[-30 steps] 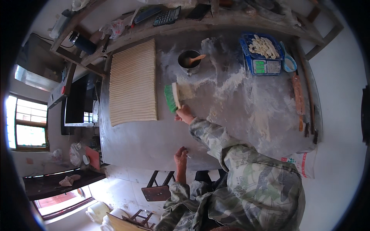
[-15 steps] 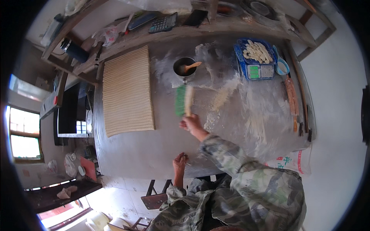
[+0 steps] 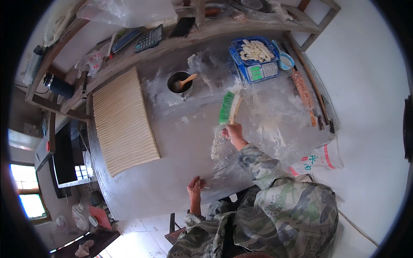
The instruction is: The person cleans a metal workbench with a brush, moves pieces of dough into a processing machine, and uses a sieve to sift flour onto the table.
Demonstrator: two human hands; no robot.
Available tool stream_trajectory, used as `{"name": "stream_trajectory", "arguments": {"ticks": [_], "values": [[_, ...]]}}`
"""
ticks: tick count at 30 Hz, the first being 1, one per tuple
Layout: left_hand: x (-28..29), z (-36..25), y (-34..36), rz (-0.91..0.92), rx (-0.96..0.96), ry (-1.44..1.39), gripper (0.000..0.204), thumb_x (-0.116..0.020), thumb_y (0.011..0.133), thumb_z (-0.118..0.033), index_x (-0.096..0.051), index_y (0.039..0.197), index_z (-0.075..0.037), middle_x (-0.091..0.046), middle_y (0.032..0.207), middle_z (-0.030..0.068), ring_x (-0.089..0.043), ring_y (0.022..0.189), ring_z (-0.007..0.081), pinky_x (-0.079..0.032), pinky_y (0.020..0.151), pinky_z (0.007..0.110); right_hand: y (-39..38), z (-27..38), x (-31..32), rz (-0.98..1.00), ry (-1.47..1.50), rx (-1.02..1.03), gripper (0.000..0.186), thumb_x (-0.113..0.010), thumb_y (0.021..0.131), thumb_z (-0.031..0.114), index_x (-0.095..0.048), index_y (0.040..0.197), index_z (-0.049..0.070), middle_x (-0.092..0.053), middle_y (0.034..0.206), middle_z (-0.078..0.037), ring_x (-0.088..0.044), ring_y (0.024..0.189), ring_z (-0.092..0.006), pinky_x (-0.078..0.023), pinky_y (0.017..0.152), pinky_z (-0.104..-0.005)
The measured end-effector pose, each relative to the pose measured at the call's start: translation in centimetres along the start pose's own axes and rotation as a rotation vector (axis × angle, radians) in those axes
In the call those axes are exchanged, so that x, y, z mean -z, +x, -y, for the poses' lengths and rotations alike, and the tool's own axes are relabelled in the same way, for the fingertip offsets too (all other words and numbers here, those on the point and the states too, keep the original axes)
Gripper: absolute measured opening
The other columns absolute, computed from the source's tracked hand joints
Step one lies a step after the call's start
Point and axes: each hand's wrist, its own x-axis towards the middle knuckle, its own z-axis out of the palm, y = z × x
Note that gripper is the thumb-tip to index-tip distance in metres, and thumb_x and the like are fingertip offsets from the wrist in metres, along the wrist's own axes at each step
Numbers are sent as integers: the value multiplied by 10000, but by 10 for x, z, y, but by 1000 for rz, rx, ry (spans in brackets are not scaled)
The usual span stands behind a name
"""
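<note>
My right hand (image 3: 234, 132) is closed round the handle of a bench brush (image 3: 230, 107) with green bristles and a pale wooden back. The brush is over the middle of the grey worktable (image 3: 180, 150), its bristles facing left. A patch of pale flour and crumbs (image 3: 217, 144) lies just beside the hand. My left hand (image 3: 195, 189) rests near the front edge of the table with its fingers curled together. A small pale sliver sticks out by its fingertips, too small to name. A sheet of ridged, pleated dough (image 3: 124, 124) lies at the left.
A metal pot (image 3: 180, 84) with a wooden-handled brush stands toward the back. Right of it, a blue scale (image 3: 260, 71) bears dough pieces. A blue-rimmed bowl (image 3: 285, 61), a rolling pin (image 3: 303, 92) and long sticks lie along the right edge. A wooden shelf (image 3: 215, 23) spans the back.
My right hand has moved the brush to the right, away from the pot, over the floury area. My left hand stays near the front edge. The whole view has shifted and turned.
</note>
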Motion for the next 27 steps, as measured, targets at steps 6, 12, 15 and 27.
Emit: {"name": "stream_trajectory", "arguments": {"ticks": [6, 12, 15, 27], "values": [[-6, -3, 6, 50, -10, 60, 232, -515, 920, -89, -631, 1095, 11, -692, 874, 108, -672, 722, 175, -520, 622, 266, 9, 14, -56, 140, -60, -10, 183, -571, 845, 28, -535, 1021, -6, -645, 687, -151, -675, 552, -239, -432, 349, -298], [-9, 12, -3, 37, -22, 63, 257, -539, 912, -111, -630, 1120, 12, -697, 890, 110, -680, 724, 173, -519, 611, 264, 57, 55, 24, 0, -548, 476, 214, -519, 827, 55, -585, 1025, 7, -637, 702, -147, -654, 571, -299, -503, 478, -386], [-12, 17, -2, 11, -21, 112, 282, -577, 904, -143, -630, 1138, 4, -707, 913, 107, -690, 732, 169, -525, 611, 263, 95, 110, 39, -190, -994, 972, 209, -539, 786, 90, -627, 967, 30, -633, 745, -187, -626, 649, -395, -507, 603, -479], [-107, 58, -56, -203, 92, 124, 347, -583, 890, -168, -606, 1191, 1, -693, 951, 90, -678, 822, 177, -506, 658, 287, 152, 138, 148, 191, -1625, 964, 96, -555, 792, 78, -648, 812, 66, -660, 749, -156, -657, 743, -346, -505, 650, -486]]}}
